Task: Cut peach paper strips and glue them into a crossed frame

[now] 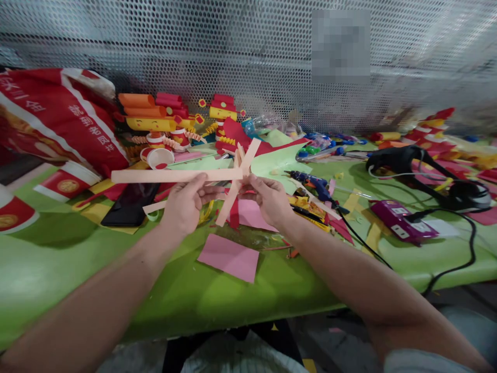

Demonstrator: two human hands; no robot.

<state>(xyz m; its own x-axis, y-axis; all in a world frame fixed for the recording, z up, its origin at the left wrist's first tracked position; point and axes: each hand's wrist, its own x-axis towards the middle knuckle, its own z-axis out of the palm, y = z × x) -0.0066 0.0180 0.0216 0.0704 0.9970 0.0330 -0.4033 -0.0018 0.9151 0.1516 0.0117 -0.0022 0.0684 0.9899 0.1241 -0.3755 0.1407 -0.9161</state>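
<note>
- Left hand (182, 204) is mostly closed, thumb and fingers pinching the long peach strip (171, 176) partway along, and the strip sticks out flat well past the fingers.
- Right hand (272, 201) is nearly closed too, thumb and fingertips pinched at the spot where the strips meet. Can't quite tell which layers it's got.
- The strips are up in the air between both hands, above the green table (233, 311). The crossing strip (229, 203) slants down from the meeting point, and a short end (252, 151) pokes up behind.
- Done so far, I'd say: strips are cut and brought together at one end. Whether they're glued or just held there, no clue from this angle.
- Not done, as I read it: the long strip is flat, no folds in it that I can see. The pink sheet (229, 256) lies flat and unfolded near the table's front edge.
- Glue gun (316, 182) sits on the table just past the right hand, nobody's holding it.
- Behind, the paper figures (151, 123) look pretty much complete, with faces, hats and zigzag-folded arms, next to red-and-white cups.
</note>
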